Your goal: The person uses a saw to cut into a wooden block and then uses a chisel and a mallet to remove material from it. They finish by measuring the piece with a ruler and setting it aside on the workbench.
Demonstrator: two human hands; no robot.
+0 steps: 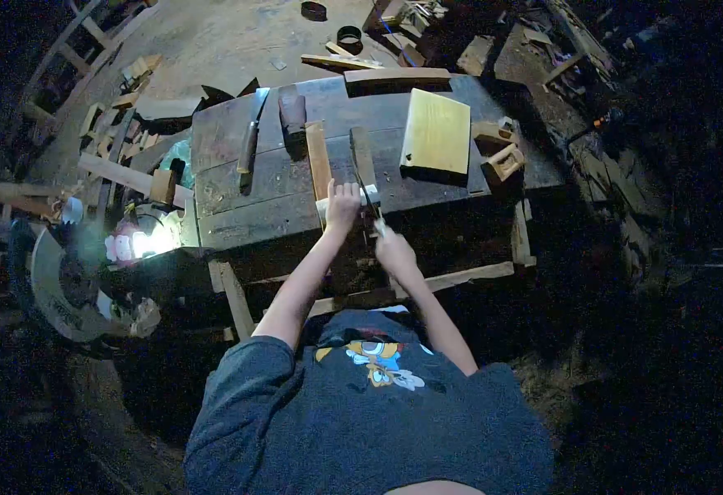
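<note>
Wooden strips [318, 161] are laid on the counter [221, 214], just left of the yellow board [436, 132]. Their near ends are clamped by the left hand [342, 204]; a thin tool [379, 219] is gripped in the right hand [394, 247]. Work is judged early: no cut is seen.

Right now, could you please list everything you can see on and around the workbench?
workbench: one, dark wood, centre
wooden strips: two, brown, side by side on the bench
board: one, pale yellow, bench right
large knife: one, dark handle, bench left
dark block: one, beside the knife
small wooden blocks: about two, tan, bench's right edge
rings: two, dark, floor beyond
wood offcuts: many, tan, floor at left
bright light: one, white, lower left
left hand: on the strips' near ends, grip unclear
right hand: closed on a small tool, too small to identify
</note>
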